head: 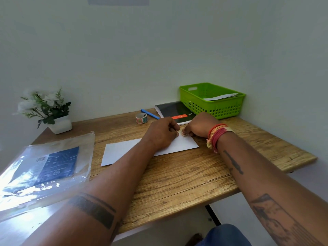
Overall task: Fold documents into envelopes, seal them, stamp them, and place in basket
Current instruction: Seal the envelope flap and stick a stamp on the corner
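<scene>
Hands meet at centre frame over the white envelope [124,150] lying flat on the wooden table [186,174]: left hand [162,133] curled, right hand [199,125] pinching something small at its far corner. Green basket [213,103], upper right, holds one envelope.

2 hands [162,134] [200,125], 1 envelope [120,151], 1 basket [213,103], 1 pen [150,113], 1 tape roll [141,118], 1 notebook [174,110], 1 plant [48,109].
</scene>
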The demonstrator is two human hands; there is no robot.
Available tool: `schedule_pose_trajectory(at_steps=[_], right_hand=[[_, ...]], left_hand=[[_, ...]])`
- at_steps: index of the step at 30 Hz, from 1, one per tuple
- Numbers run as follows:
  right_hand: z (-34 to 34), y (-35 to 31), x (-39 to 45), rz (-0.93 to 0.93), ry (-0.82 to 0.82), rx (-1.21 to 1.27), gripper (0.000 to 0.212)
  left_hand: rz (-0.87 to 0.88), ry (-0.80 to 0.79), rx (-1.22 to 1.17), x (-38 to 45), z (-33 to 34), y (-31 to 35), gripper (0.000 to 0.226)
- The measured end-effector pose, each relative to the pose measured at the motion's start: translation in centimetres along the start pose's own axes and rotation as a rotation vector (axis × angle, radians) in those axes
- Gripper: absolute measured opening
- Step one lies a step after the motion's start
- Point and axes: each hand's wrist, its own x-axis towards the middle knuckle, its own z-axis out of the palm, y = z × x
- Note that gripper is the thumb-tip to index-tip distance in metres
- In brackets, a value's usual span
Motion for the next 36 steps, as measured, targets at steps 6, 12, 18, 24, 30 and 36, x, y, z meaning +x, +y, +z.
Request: schedule_pose_trajectory(at_steps=[6, 12, 18, 24, 30, 36], right_hand=[[-1.3, -0.4, -1.4, 0.020, -0.029, 0.081, 0.028], [-0.4, -0.3, -0.8, -0.006, -0.007, 0.008, 0.024], [0.3, -0.3, -0.5, -0.045, 0.036, -0.142, 0.030], [-0.1, -0.6, -0.7, -0.041, 0.001, -0.227, 0.042], [-0.8, -0.5, -0.3, -0.015, -0.048, -0.289, 0.040], [-0.3, -0.8, -0.6, -0.034, 0.034, -0.304, 0.043]], left_hand=[[-0.001, 0.000, 0.009, 0.0, -0.1, 0.1, 0.016], [0.004, -0.004, 0.022, 0.0, 0.0, 0.1, 0.016], [0.019, -0.002, 0.042, 0.0, -0.1, 0.1, 0.015], [0.055, -0.031, 0.122, -0.2, -0.1, 0.5, 0.019], [0.148, -0.068, 0.263, -0.4, -0.2, 1.1, 0.032], [0.166, -0.088, 0.270, -0.3, -0.3, 1.0, 0.030]])
